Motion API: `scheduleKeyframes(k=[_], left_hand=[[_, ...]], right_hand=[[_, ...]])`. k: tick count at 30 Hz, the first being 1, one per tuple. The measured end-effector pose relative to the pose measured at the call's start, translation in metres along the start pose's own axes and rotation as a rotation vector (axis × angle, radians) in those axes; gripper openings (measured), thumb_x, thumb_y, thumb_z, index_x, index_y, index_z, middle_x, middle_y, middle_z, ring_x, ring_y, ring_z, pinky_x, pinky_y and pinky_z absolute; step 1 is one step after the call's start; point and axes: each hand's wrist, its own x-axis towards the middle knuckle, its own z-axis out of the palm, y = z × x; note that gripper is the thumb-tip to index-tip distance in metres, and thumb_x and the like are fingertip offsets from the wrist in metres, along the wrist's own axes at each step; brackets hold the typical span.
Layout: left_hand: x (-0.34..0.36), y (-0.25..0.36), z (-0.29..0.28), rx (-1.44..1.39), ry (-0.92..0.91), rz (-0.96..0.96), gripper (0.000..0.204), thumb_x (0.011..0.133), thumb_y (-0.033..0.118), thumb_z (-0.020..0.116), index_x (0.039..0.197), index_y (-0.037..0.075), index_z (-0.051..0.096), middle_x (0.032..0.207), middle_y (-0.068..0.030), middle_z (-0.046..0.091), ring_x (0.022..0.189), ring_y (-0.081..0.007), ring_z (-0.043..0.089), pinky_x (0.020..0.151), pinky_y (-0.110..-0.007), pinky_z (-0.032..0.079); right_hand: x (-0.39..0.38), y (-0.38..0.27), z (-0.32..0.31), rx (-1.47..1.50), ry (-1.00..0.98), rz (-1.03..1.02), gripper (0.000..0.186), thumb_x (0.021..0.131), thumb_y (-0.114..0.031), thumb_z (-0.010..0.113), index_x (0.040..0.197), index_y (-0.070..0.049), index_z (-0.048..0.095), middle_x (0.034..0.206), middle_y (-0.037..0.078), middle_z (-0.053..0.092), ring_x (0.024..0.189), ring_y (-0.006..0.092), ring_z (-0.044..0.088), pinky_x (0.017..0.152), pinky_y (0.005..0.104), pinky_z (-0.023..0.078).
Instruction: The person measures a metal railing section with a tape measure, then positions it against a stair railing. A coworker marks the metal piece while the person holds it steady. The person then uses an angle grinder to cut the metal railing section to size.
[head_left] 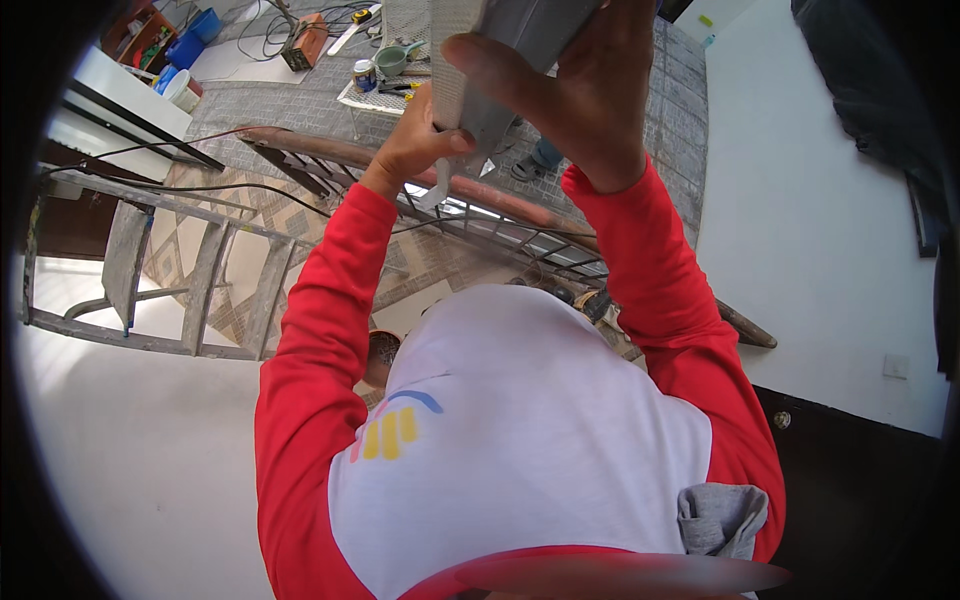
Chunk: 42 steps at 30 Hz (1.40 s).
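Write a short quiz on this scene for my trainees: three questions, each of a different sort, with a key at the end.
1. Multiple choice: what grips the grey piece?
A) the left hand only
B) the right hand only
C) both hands

2. True or false: the ladder lies in the right half of the view.

3. Fill in the colour: the sleeves are ____.

Key:
1. C
2. False; the ladder is in the left half.
3. red

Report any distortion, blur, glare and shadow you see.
In the head view, the ladder bows near the dark, round rim; bright glare shows between its rails; the red band at the lower edge is blurred; the right hand looks shaded.
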Motion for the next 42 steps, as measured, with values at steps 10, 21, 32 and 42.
scheduleKeyframes(k=[10, 21, 32, 42], left_hand=[[-0.017, -0.06, -0.02, -0.027, 0.086, -0.076, 0.13, 0.066, 0.097, 0.058, 0.149, -0.001, 0.038, 0.135, -0.0122, 0.053, 0.128, -0.0224, 0.051, 0.104, -0.036, 0.045], [-0.014, -0.069, -0.02, -0.106, 0.207, -0.059, 0.129, 0.067, 0.1, 0.046, 0.144, -0.003, 0.044, 0.131, -0.0103, 0.057, 0.123, -0.0206, 0.055, 0.102, -0.036, 0.048], [0.005, -0.079, -0.038, -0.214, 0.063, -0.054, 0.137, 0.062, 0.104, 0.038, 0.145, -0.004, 0.044, 0.122, -0.0144, 0.065, 0.115, -0.0231, 0.065, 0.096, -0.037, 0.056], [0.031, -0.029, -0.028, -0.132, 0.095, -0.12, 0.16, 0.044, 0.113, 0.026, 0.146, -0.009, 0.039, 0.117, -0.0189, 0.066, 0.11, -0.0251, 0.068, 0.094, -0.035, 0.059]], right_hand=[[-0.033, 0.063, 0.039, -0.152, 0.094, 0.236, 0.084, 0.081, -0.033, 0.086, 0.142, -0.001, 0.038, 0.124, 0.018, 0.056, 0.112, 0.0298, 0.062, 0.092, 0.0428, 0.052], [-0.038, 0.086, 0.034, -0.228, 0.015, 0.282, 0.104, 0.079, -0.046, 0.087, 0.153, 0.001, 0.03, 0.138, 0.026, 0.05, 0.123, 0.0394, 0.058, 0.099, 0.0507, 0.05], [-0.25, -0.078, -0.137, -0.654, -1.557, 1.482, 0.023, 0.088, -0.025, 0.071, 0.103, -0.008, 0.074, 0.099, 0.015, 0.073, 0.093, 0.0354, 0.071, 0.084, 0.0471, 0.056], [-0.367, -0.044, -0.129, -0.504, -1.47, 0.855, 0.092, 0.069, -0.023, 0.088, 0.151, -0.023, 0.046, 0.119, 0.01, 0.068, 0.112, 0.0309, 0.068, 0.091, 0.046, 0.055]])
